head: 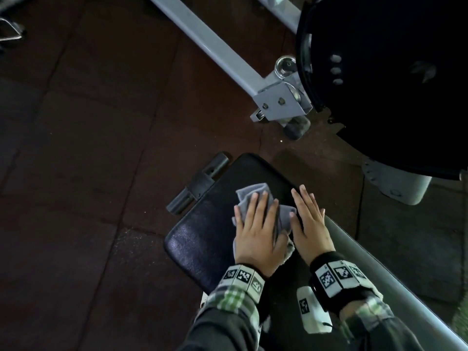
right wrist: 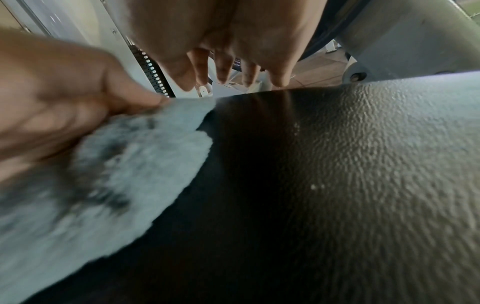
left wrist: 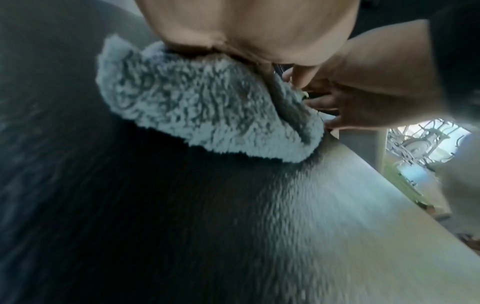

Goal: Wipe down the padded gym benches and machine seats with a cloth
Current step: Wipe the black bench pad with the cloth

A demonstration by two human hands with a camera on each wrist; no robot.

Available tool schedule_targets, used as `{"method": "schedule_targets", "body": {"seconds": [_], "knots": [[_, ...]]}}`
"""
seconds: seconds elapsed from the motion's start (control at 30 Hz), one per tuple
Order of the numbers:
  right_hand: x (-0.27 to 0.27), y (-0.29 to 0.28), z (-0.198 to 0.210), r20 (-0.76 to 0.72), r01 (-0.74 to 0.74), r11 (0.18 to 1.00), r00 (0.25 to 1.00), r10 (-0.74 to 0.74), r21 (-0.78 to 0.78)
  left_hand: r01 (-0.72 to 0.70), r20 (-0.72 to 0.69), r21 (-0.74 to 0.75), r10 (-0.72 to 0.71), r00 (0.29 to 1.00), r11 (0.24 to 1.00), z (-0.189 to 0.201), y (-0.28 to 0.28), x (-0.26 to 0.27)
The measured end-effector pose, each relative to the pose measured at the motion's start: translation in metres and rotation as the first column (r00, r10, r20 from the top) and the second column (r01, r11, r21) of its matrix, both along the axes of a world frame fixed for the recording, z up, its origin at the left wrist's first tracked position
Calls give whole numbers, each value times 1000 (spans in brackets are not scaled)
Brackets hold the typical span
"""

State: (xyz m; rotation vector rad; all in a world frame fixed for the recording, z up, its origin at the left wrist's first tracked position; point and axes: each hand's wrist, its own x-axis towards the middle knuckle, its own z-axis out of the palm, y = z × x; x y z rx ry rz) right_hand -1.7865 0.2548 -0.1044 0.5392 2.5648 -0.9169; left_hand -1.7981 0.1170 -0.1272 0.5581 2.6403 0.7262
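Note:
A black padded bench (head: 200, 239) runs from the bottom of the head view up to its rounded far end. A grey fluffy cloth (head: 250, 193) lies crumpled on the pad. My left hand (head: 255, 224) presses flat on the cloth with straight, spread fingers. My right hand (head: 309, 219) rests flat on the bare pad just right of the cloth, fingers straight. In the left wrist view the cloth (left wrist: 207, 111) bunches under my palm on the pad (left wrist: 182, 226). The right wrist view shows the textured pad (right wrist: 337, 174), the cloth (right wrist: 116, 174) and my straight fingers (right wrist: 223, 67).
A grey steel frame bar (head: 222, 54) crosses the dark rubber floor (head: 88, 148) beyond the bench. A large black weight plate (head: 392, 72) hangs at the upper right. A black foot bar (head: 197, 183) sticks out left of the bench end. A grey tube (head: 379, 269) runs along the bench's right side.

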Motion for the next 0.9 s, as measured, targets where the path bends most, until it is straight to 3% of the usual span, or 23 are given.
{"method": "schedule_targets", "body": {"seconds": [0.1,0.27,0.4,0.5,0.6,0.67,0.73,0.8,0.9], "knots": [[7,-20,-1,-128,-14,999,992,19,39,-65,20,150,63,998,987,5,-18,-8],[15,-67,-6,-104,-365,889,908,405,275,-300,-115,-62,292,950,952,-13,-84,-7],[13,-52,-13,-34,-420,825,885,465,379,-236,-150,-170,211,966,957,-23,-110,-5],[9,-18,-13,2,-323,860,937,350,395,-217,-149,-191,190,970,957,-23,-111,-5],[19,23,-12,-2,-107,933,993,114,343,-235,-136,-203,210,968,951,-21,-110,-5],[33,53,-12,-25,54,954,998,-49,294,-232,-125,-208,210,970,950,-20,-110,-4],[46,78,-11,49,150,965,985,-164,216,-233,-124,-216,210,970,948,-20,-110,-4],[53,88,-8,139,169,971,971,-193,170,-236,-120,-223,214,969,946,-20,-109,-4],[38,83,-9,215,132,964,959,-183,231,-235,-115,-230,214,970,944,-20,-109,-5]]}}
